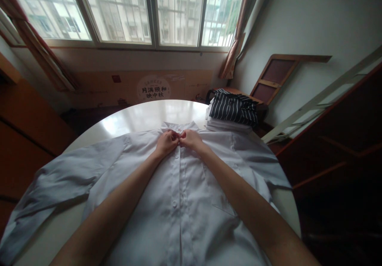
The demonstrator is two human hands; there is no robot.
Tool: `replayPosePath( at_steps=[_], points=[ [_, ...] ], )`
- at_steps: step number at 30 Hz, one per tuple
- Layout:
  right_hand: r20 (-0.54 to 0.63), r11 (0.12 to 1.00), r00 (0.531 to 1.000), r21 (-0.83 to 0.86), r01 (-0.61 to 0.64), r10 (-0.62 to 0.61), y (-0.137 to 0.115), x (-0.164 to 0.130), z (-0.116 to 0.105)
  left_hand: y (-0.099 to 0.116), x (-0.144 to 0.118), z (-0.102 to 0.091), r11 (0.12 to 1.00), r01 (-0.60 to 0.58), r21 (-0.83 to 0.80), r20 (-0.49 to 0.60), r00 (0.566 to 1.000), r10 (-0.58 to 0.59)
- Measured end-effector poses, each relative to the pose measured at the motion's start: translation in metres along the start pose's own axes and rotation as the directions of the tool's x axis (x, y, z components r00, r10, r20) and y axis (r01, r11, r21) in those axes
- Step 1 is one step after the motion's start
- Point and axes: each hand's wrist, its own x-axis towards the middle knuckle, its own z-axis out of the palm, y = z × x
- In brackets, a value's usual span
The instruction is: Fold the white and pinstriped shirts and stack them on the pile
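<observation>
A white button-up shirt (155, 202) lies face up on a round white table (140, 112), its collar towards the window and its sleeves spread to both sides. My left hand (167, 142) and my right hand (190, 139) meet just below the collar, fingers pinched on the two front edges of the shirt. Whatever button sits between the fingertips is hidden. Lower down, several buttons show along the left front edge, and the placket beside it hangs slightly apart. A chest pocket (222, 202) lies partly under my right forearm.
At the table's back right stands a stack of folded clothes, a black-and-white striped garment (234, 107) on top of white ones (227, 126). Beyond it is a wooden chair (273, 81). A printed cardboard panel (179, 83) leans below the window; brown wooden furniture (26, 114) stands at left.
</observation>
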Motion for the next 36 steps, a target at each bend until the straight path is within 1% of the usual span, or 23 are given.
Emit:
replayPosePath(
  at_steps=[5, 10, 15, 17, 23, 26, 30, 33, 36],
  points=[
    [-0.007, 1.0, 1.0, 0.008, -0.009, 0.009, 0.0, 0.0, 0.0, -0.001, 0.0, -0.001, 1.0, -0.013, 0.001, 0.015, 1.0, 0.013],
    [-0.011, 1.0, 1.0, 0.019, -0.002, 0.002, 0.0, 0.0, 0.001, -0.002, 0.0, 0.0, 0.999, -0.02, 0.049, -0.014, 1.0, 0.021],
    [-0.02, 1.0, 1.0, 0.023, -0.006, 0.006, 0.001, 0.001, 0.002, 0.001, -0.001, -0.003, 0.996, -0.041, 0.081, -0.025, 0.999, 0.044],
    [-0.03, 1.0, 1.0, 0.021, -0.009, 0.01, 0.001, 0.001, 0.002, 0.001, 0.0, -0.004, 0.996, -0.041, 0.076, -0.017, 0.999, 0.042],
    [-0.016, 1.0, 1.0, 0.013, -0.004, 0.004, -0.001, -0.001, -0.001, -0.006, 0.004, 0.0, 0.996, -0.063, 0.064, 0.056, 0.997, 0.059],
    [0.002, 1.0, 1.0, 0.021, -0.011, 0.011, 0.0, -0.001, -0.001, -0.007, 0.004, 0.002, 0.994, -0.077, 0.084, 0.047, 0.996, 0.073],
    [0.008, 0.999, 1.0, 0.033, -0.012, 0.012, 0.002, 0.0, 0.0, -0.009, 0.005, 0.002, 0.991, -0.124, 0.056, 0.038, 0.992, 0.122],
    [-0.02, 0.999, 1.0, 0.052, -0.009, 0.01, 0.004, 0.0, 0.003, -0.009, 0.006, 0.001, 0.993, -0.121, 0.016, 0.048, 0.992, 0.12],
    [-0.091, 0.998, 0.996, 0.064, 0.008, -0.002, 0.006, 0.0, 0.007, -0.009, 0.007, -0.001, 0.994, -0.102, -0.024, 0.047, 0.994, 0.103]
  ],
)
